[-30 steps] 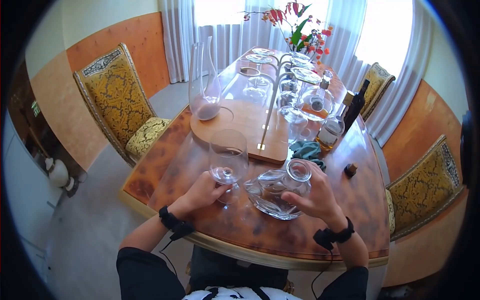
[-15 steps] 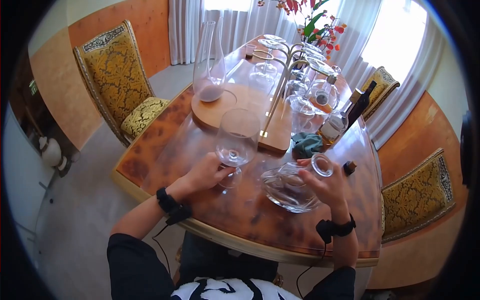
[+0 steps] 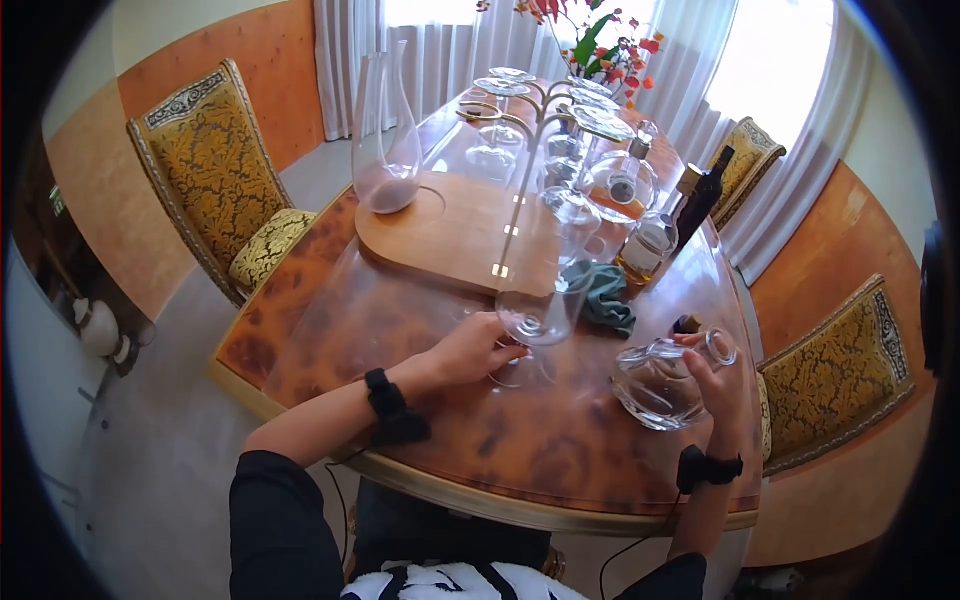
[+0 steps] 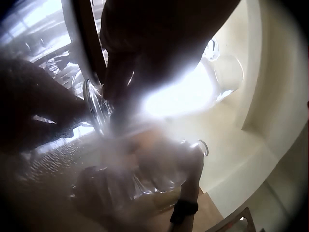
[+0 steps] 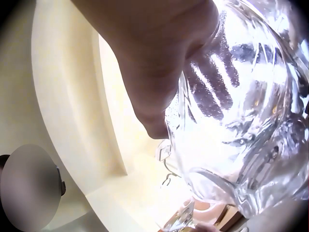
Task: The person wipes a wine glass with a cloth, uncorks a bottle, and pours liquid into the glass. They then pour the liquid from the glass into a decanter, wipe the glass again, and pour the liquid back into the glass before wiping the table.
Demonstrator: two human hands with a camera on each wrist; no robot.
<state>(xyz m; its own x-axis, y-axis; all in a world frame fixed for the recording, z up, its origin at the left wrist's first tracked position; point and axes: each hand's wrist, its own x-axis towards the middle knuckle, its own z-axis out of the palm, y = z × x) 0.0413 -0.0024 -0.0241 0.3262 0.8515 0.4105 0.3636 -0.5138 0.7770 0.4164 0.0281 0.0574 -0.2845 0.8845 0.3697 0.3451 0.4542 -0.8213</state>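
In the head view my left hand [image 3: 468, 350] pinches the stem of a large clear wine glass [image 3: 540, 305], upright just above or on the table; its foot is blurred. To the right, my right hand [image 3: 716, 385] grips a clear ribbed glass decanter [image 3: 655, 388] by its neck, the mouth showing beside the fingers. The decanter looks tilted slightly right. In the right wrist view the fingers lie along the decanter [image 5: 241, 121], which fills the right side. The left wrist view is dark and blurred around the left hand [image 4: 145, 43].
A wooden stand [image 3: 440, 240] with upside-down glasses on metal arms holds a tall decanter [image 3: 388, 160]. A green cloth [image 3: 605, 300], a stopper [image 3: 686, 325], a liquor bottle [image 3: 648, 245] and a dark bottle [image 3: 704, 200] lie or stand at the right. Chairs flank the table [image 3: 330, 330].
The wine glass in my left hand has moved right, near the green cloth. My right hand has carried the decanter right, near the stopper. The head view has shifted a little.
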